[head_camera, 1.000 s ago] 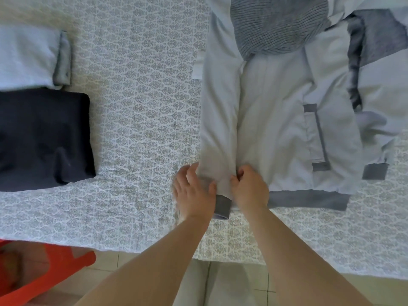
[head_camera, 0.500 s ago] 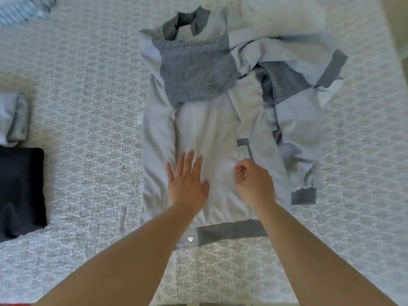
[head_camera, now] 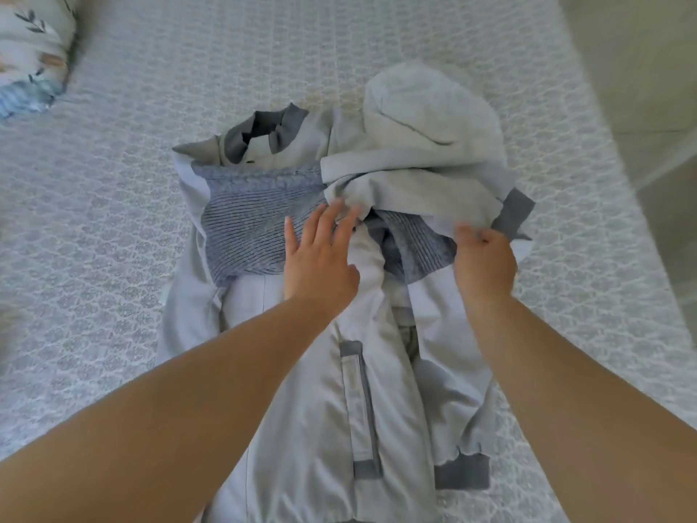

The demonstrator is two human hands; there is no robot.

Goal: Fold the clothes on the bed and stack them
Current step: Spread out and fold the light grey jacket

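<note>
A pale grey jacket with dark grey cuffs, collar and a ribbed knit chest panel lies spread on the bed, its left side folded inward. A light grey garment is bunched over the jacket's upper right. My left hand lies with straight fingers on the knit panel, its fingertips touching the edge of the bunched cloth. My right hand has curled fingers that grip the cloth near the dark cuff at the jacket's upper right.
The bed carries a patterned white-grey cover. A leaf-print pillow sits at the far left corner. Tiled floor shows past the bed's right edge.
Both hands have moved from the jacket's hem up to its chest. The view has tilted toward the far side, so the folded piles at the left have dropped out of sight.
</note>
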